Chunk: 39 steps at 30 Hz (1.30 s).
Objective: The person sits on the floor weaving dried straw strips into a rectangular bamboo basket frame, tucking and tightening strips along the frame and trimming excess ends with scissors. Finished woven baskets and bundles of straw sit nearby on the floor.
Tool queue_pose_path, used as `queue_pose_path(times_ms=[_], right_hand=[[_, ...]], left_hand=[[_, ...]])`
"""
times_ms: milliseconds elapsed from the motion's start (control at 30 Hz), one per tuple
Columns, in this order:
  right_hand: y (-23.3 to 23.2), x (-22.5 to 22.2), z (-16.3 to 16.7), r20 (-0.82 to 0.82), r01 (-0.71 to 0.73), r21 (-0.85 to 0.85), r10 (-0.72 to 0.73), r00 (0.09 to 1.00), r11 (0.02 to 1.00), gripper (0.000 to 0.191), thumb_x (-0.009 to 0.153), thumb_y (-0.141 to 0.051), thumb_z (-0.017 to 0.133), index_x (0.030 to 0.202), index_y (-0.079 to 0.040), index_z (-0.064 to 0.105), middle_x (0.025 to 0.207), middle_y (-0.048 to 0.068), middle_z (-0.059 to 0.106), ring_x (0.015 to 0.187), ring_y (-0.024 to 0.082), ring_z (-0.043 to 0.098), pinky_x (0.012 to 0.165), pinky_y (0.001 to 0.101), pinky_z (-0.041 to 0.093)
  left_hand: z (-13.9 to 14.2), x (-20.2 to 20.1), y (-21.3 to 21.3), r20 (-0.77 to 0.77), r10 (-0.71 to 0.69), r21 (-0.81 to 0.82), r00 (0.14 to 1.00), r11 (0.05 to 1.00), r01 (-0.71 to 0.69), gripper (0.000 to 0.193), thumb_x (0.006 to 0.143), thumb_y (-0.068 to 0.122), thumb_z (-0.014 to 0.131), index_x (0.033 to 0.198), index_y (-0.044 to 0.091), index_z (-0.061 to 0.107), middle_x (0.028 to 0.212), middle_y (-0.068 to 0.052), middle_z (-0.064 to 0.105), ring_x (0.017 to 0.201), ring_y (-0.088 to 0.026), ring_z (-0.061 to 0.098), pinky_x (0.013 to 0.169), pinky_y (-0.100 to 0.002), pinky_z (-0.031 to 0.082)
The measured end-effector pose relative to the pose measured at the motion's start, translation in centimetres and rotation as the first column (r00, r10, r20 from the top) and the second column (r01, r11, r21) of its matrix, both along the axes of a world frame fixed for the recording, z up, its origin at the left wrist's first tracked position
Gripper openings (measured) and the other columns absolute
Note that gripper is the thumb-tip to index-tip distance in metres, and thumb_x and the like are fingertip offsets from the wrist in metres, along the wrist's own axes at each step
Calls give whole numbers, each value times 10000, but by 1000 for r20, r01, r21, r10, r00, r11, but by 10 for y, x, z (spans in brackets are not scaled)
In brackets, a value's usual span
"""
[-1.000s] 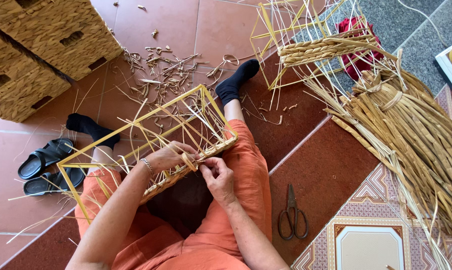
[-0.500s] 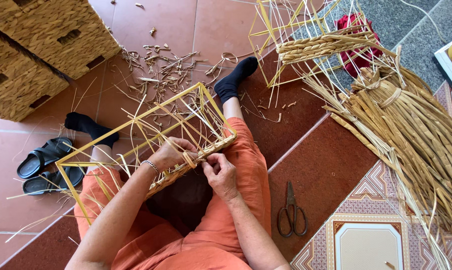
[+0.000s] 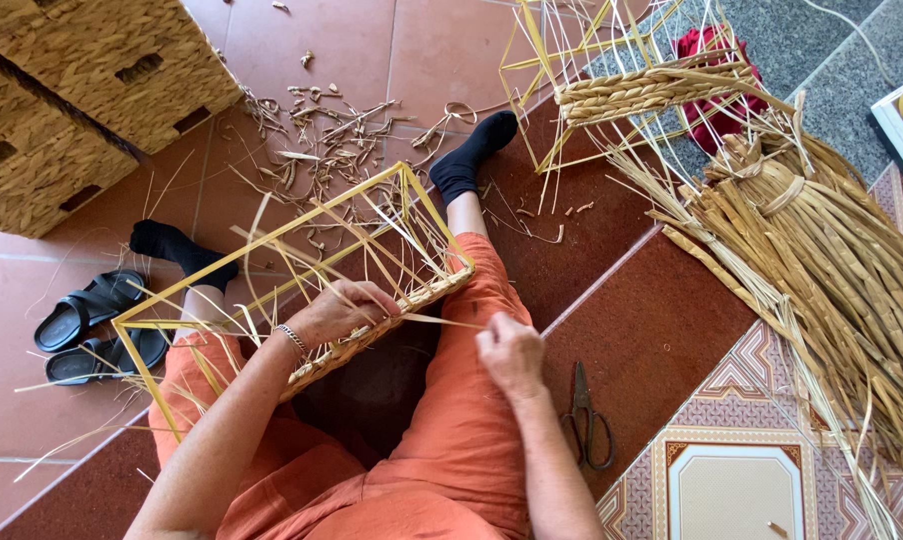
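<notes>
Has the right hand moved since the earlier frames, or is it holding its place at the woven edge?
Yes. The right hand has pulled away from the yellow frame, toward the scissors on the floor, drawing a fibre strand out.

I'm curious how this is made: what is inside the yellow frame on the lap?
Inside the yellow frame run loose straw strips, and floor tiles show through. The left hand covers part of the woven edge, so that stretch is hidden.
</notes>
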State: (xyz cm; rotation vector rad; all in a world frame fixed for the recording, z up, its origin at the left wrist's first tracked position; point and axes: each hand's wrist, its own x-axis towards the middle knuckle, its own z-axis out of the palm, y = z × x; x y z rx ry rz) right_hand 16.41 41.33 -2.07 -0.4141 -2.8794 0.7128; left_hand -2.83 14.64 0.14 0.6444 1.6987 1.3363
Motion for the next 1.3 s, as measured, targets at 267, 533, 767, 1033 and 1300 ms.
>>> queue_pose_path(times_ms=[267, 533, 767, 1033, 1300], right_hand=[[12, 3, 66, -120, 120, 348, -83, 989, 930, 747, 659, -287, 778, 1345, -10, 679, 1111, 156, 715, 1033, 294, 639, 816, 453, 484], [-64, -36, 66, -331, -163, 68, 177, 927, 984, 255, 892, -253, 759, 1035, -46, 718, 983, 103, 736, 977, 261, 643, 931, 443, 439], [-72, -56, 39, -349, -158, -85, 119, 929, 984, 258, 868, -287, 795, 775, -91, 655, 790, 78, 689, 857, 317, 624, 774, 464, 466], [-59, -54, 33, -351, -238, -162, 170, 921, 958, 238, 867, -252, 797, 800, -70, 658, 800, 74, 683, 931, 300, 643, 794, 427, 530], [-32, -21, 58, -83, -115, -135, 105, 991, 984, 178, 843, -233, 807, 761, -84, 752, 754, 51, 726, 770, 237, 643, 746, 429, 473]], left_hand=[[44, 7, -13, -122, -30, -87, 992, 996, 19, 426, 788, 15, 718, 1205, 101, 702, 1042, -30, 752, 949, -130, 716, 845, -273, 595], [42, 38, 10, -469, 185, -54, 863, 970, -237, 189, 829, 172, 806, 983, 64, 789, 890, -83, 738, 735, -167, 720, 670, -311, 586], [30, 39, 9, -552, 221, -11, 804, 962, -271, 149, 865, 176, 773, 916, 37, 776, 846, -104, 731, 720, -227, 722, 648, -332, 556], [22, 45, 14, -554, 324, 35, 767, 929, -367, 154, 888, 163, 738, 873, 11, 751, 813, -107, 729, 700, -247, 727, 632, -355, 556], [70, 67, -6, -606, 393, 107, 692, 902, -419, 454, 845, 151, 782, 1257, 21, 644, 1021, -117, 703, 854, -218, 698, 785, -355, 576]])
